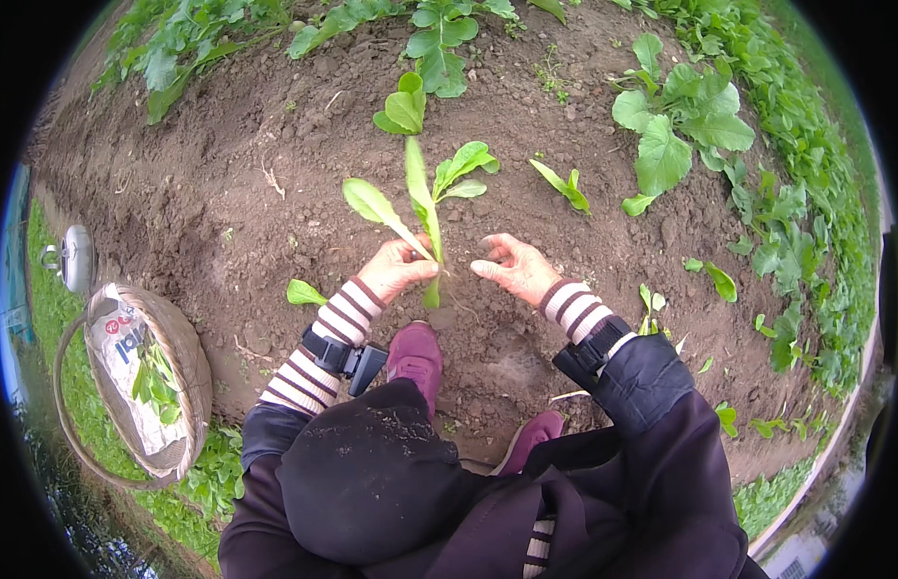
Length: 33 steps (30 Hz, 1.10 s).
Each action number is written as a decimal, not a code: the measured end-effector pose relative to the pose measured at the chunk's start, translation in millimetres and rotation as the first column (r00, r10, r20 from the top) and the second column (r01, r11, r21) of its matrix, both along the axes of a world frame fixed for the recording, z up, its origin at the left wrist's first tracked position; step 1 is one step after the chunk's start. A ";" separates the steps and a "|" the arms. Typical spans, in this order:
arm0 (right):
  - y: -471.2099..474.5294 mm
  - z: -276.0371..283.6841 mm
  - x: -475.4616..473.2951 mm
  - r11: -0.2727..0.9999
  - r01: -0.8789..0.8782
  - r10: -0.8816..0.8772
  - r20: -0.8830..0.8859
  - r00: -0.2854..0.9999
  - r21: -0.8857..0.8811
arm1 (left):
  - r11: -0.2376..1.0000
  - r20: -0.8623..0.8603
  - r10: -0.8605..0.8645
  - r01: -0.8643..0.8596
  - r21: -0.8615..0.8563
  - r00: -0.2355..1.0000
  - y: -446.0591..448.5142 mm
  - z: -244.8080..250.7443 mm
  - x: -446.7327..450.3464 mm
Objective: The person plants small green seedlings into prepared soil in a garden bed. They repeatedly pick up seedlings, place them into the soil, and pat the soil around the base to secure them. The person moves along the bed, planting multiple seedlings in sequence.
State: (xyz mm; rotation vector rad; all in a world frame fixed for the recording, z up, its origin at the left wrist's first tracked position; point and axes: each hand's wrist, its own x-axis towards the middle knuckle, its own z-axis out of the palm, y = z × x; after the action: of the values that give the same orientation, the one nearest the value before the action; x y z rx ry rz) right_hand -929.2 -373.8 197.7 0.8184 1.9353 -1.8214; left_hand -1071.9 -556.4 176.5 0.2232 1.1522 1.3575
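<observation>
My left hand (397,272) pinches the base of a leafy green seedling (422,194) between thumb and fingers, above bare soil. Its long pale-ribbed leaves point away from me, and thin roots trail near my thumb. A small leaf (432,294) shows just below the grip; whether it belongs to the same seedling I cannot tell. To the right, my right hand (518,269) is apart from the plant, fingers curved and spread from the thumb, holding nothing visible. Another seedling (463,171) shows behind the held one, and one (405,108) stands farther off.
At left, a woven basket (192,362) with a hoop handle holds a printed plastic bag (116,340) and loose seedlings (156,383). A metal container (78,258) is beyond it. Small seedlings (565,187) dot the soil at right, near larger leafy plants (666,145). My shoes (416,354) flank the soil.
</observation>
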 end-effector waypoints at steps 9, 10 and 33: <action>12.9 13.4 38.8 0.784 0.248 -0.214 0.128 0.968 -0.569 | 0.779 -0.117 -0.611 0.621 0.089 0.783 41.0 3.6 50.4; 16.0 13.9 44.6 0.803 0.262 -0.243 0.109 0.964 -0.536 | 0.765 -0.102 -0.631 0.639 0.085 0.769 44.1 2.3 52.5; -3.0 -28.4 169.3 0.885 -0.415 0.463 -0.300 0.834 0.213 | 0.487 -0.865 -0.498 0.808 -0.331 -0.054 15.5 -28.0 117.3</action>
State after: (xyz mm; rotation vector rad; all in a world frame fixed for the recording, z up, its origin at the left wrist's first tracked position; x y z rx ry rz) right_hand -759.8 -376.8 169.3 0.0558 2.2501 -1.6302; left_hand -954.6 -540.9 148.5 1.7972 1.3581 0.2860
